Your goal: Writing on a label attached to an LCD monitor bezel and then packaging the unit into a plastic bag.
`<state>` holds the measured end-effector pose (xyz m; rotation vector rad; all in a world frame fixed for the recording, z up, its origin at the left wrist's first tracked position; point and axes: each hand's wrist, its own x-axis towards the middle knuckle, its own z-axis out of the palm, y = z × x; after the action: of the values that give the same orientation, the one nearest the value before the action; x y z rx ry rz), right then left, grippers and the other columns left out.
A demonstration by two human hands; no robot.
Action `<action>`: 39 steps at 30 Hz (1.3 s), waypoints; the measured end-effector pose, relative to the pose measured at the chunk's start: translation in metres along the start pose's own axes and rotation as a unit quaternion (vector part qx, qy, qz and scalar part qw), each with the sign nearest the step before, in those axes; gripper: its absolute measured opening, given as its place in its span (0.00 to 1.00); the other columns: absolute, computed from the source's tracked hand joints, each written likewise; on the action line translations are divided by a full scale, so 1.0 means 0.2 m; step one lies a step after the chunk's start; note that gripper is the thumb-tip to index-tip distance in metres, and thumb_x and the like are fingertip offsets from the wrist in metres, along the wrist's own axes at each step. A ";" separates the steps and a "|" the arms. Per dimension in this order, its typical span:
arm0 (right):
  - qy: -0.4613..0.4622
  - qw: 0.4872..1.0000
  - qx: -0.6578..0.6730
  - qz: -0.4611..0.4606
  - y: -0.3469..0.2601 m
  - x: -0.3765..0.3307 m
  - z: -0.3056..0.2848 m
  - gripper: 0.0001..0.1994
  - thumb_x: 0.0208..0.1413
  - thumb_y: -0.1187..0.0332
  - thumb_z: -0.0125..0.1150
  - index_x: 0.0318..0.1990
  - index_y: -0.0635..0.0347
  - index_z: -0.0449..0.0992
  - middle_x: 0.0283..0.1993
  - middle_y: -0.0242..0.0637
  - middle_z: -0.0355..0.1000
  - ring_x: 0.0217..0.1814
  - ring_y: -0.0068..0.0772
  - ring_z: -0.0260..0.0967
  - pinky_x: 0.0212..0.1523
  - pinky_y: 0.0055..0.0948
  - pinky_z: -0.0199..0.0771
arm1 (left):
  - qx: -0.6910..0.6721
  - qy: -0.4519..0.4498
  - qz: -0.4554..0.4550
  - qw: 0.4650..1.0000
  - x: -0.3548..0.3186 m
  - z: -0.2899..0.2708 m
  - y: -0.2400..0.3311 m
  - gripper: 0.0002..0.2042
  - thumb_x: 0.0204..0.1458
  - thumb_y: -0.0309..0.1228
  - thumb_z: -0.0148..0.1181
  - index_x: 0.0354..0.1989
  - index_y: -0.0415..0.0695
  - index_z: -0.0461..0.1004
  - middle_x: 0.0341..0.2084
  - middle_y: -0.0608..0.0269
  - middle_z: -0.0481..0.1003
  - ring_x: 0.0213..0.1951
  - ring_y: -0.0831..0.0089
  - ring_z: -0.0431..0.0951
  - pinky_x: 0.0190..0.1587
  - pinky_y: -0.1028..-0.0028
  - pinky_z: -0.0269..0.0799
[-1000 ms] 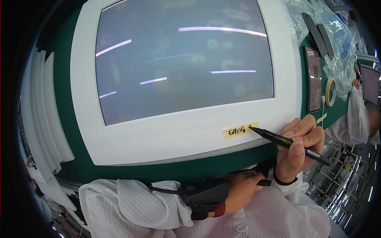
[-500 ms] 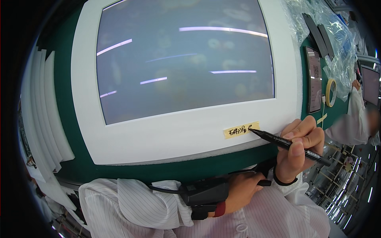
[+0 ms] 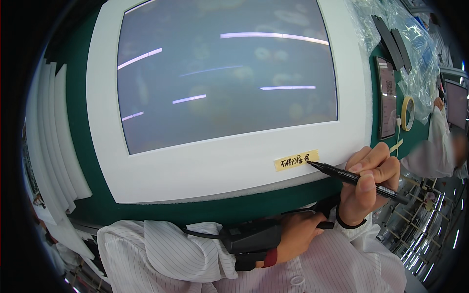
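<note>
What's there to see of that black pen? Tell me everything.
The black marker looks plastic: a slim, shiny barrel with small pale print, tapering to a pointed tip. It slants, tip toward the upper left, back end lower right. The right hand grips it around the middle; its tip is at the right part of the yellow tape strip on the white frame, contact unclear.

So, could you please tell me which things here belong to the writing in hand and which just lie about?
In use:
black marker in right hand
yellow tape label
white-framed screen beneath

Apparently lying about:
phone
tape roll
clear plastic
white sheets
</note>
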<state>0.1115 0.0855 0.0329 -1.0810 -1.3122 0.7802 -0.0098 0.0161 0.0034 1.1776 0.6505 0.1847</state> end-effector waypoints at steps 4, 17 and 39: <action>0.010 1.000 0.007 0.011 -0.01 0.01 0.00 0.11 0.50 0.70 0.59 0.27 0.62 0.61 0.26 0.40 0.63 0.20 0.20 0.60 0.18 0.17 0.63 | 0.000 -0.005 -0.006 1.000 0.00 -0.01 0.01 0.11 0.51 0.30 0.53 0.43 0.42 0.69 0.38 0.54 0.73 0.41 0.56 0.72 0.44 0.65 0.67; 0.012 1.000 0.021 0.011 -0.01 0.01 0.00 0.11 0.49 0.72 0.58 0.26 0.61 0.60 0.26 0.39 0.62 0.19 0.20 0.58 0.16 0.16 0.61 | 0.002 0.002 0.001 1.000 0.00 -0.01 0.01 0.11 0.51 0.30 0.53 0.42 0.42 0.69 0.38 0.54 0.73 0.41 0.56 0.72 0.44 0.65 0.68; 0.022 0.999 0.045 0.014 0.00 0.01 -0.01 0.11 0.50 0.71 0.57 0.25 0.61 0.60 0.26 0.39 0.62 0.19 0.19 0.58 0.17 0.16 0.61 | 0.017 -0.012 -0.002 1.000 0.00 -0.02 0.02 0.11 0.51 0.31 0.52 0.43 0.42 0.68 0.38 0.54 0.73 0.41 0.56 0.72 0.44 0.65 0.68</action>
<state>0.1139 0.0869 0.0338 -1.0417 -1.2171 0.8245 -0.0109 0.0210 0.0060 1.2091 0.6369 0.1578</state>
